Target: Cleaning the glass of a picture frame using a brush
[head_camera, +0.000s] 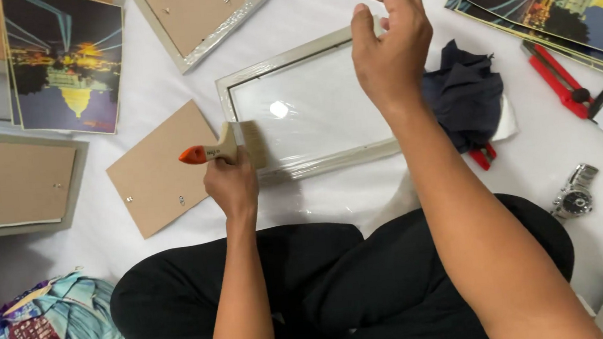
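Observation:
My left hand [231, 183] grips a flat paintbrush [230, 145] with an orange handle tip and pale bristles. The bristles rest on the near left corner of a pale picture frame [315, 162] with glass, wrapped in clear film, lying on the white sheet. My right hand [388, 38] hovers over the frame's far right side, fingers loosely curled, holding nothing. A brown backing board [153, 171] lies just left of the frame, beside the brush handle.
A dark cloth [463, 93] lies right of the frame. A red utility knife [555, 80] and a wristwatch [575, 193] sit further right. Night-scene prints [63, 63] and other frames [15, 180] lie around. A colourful bag [47, 337] sits at bottom left.

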